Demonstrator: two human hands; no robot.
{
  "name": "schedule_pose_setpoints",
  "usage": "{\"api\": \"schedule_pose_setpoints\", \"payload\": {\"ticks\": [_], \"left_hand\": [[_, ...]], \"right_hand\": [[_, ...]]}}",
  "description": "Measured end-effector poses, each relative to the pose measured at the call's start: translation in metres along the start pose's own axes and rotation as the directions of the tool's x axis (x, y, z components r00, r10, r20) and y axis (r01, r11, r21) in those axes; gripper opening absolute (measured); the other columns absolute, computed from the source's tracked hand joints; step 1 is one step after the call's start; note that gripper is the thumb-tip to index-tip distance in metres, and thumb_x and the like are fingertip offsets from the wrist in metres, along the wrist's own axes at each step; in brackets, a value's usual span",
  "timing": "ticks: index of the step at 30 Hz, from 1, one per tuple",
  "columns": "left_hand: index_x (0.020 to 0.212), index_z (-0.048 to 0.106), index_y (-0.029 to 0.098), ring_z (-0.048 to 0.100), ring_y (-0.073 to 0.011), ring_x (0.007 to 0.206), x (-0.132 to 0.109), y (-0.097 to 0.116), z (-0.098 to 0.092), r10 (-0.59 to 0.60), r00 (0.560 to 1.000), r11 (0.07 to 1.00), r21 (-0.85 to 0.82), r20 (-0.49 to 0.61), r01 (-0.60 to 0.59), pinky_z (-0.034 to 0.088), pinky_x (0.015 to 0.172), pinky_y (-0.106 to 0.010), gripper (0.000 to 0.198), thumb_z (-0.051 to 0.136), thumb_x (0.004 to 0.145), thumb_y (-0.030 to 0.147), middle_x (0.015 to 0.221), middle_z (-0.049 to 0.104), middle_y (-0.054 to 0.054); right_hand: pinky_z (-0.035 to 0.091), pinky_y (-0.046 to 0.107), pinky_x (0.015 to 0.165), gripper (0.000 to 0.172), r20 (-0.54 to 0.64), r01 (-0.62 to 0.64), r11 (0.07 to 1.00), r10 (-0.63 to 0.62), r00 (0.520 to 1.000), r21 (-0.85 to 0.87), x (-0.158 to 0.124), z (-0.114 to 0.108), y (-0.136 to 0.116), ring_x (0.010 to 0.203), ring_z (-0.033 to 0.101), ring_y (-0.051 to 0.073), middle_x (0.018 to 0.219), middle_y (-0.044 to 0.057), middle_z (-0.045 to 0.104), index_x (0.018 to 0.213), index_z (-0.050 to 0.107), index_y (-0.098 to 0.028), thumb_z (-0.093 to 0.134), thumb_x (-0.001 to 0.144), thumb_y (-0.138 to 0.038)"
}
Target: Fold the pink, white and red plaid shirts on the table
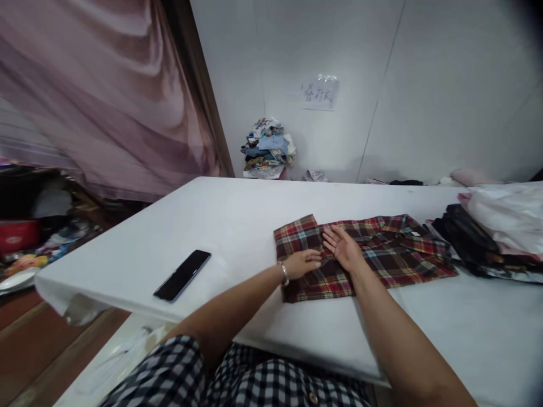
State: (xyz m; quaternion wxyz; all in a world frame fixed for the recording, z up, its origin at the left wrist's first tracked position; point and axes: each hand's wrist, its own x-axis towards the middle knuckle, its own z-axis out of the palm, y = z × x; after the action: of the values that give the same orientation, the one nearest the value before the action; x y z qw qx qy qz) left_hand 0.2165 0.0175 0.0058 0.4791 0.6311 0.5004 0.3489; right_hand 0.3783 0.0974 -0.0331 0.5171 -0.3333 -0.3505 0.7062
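Observation:
A plaid shirt [382,249] in red, brown and yellow lies partly folded on the white table, its collar toward the right and a folded section at its left end. My left hand [302,263], with a bracelet at the wrist, lies on the folded left part, palm down. Just to its right, my right hand [341,247] is turned palm up, fingers spread apart, its back against the cloth. Neither hand has the fabric gripped.
A black phone [183,275] lies on the white table [237,209] to the left. Stacked clothes [475,237] are at the right edge. Behind the table stands another clothes pile [269,148] by the wall, under a paper sign [320,94]. A pink curtain [110,85] hangs at the left.

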Motion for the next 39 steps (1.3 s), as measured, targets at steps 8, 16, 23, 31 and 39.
{"api": "schedule_pose_setpoints", "payload": {"ticks": [8,16,23,31,39], "left_hand": [[0.097,0.067,0.019,0.063,-0.0193,0.089,-0.040,-0.007,-0.030,0.138,0.903,0.981,0.183,-0.407,-0.068,0.050,0.085,-0.032,0.028,0.050,0.085,0.037,0.095,0.070,-0.005],[0.134,0.047,0.018,0.020,-0.0250,0.142,-0.020,-0.038,-0.058,0.252,0.861,0.732,0.670,-0.441,0.128,0.016,0.116,-0.046,0.045,0.043,0.090,0.028,0.151,0.033,-0.010],[0.121,0.059,0.018,0.033,-0.0257,0.136,0.010,-0.050,-0.053,0.060,0.979,0.721,0.687,-0.195,0.093,0.023,0.113,-0.045,0.037,0.048,0.086,0.022,0.142,0.047,-0.010],[0.126,0.051,0.013,0.047,-0.0272,0.126,-0.024,-0.050,-0.050,-0.110,0.766,0.971,0.097,-0.633,0.219,0.035,0.107,-0.043,0.048,0.058,0.082,0.031,0.136,0.050,-0.017],[0.090,0.066,0.013,0.069,-0.0232,0.080,-0.007,-0.026,-0.045,-0.403,0.859,0.870,-0.422,-0.316,0.254,0.056,0.072,-0.033,0.019,0.064,0.075,0.026,0.088,0.073,-0.010]], "right_hand": [[0.031,0.048,0.109,0.048,0.040,0.364,0.719,-0.424,0.905,-0.592,-0.016,0.019,-0.003,0.132,0.040,0.027,0.141,0.010,0.047,0.124,0.056,-0.022,0.053,0.081,-0.045],[0.005,0.053,0.115,0.064,0.599,0.572,-0.178,-0.249,0.761,-0.801,-0.057,0.066,0.008,0.145,0.004,0.026,0.157,0.006,0.016,0.148,0.028,-0.019,0.035,0.092,-0.051],[0.012,0.053,0.114,0.071,0.397,0.396,-0.212,0.040,0.917,-0.894,-0.046,0.060,0.046,0.142,0.019,0.031,0.151,0.018,0.030,0.144,0.035,-0.010,0.037,0.091,-0.056],[0.009,0.051,0.115,0.070,0.393,0.393,-0.133,0.024,0.919,-0.910,-0.052,0.060,0.039,0.143,0.017,0.029,0.153,0.014,0.028,0.145,0.034,-0.013,0.038,0.090,-0.057],[0.011,0.051,0.114,0.062,0.313,0.314,0.113,-0.022,0.949,-0.943,-0.049,0.076,0.035,0.143,0.019,0.027,0.152,0.012,0.029,0.146,0.031,-0.018,0.038,0.093,-0.051]]}}
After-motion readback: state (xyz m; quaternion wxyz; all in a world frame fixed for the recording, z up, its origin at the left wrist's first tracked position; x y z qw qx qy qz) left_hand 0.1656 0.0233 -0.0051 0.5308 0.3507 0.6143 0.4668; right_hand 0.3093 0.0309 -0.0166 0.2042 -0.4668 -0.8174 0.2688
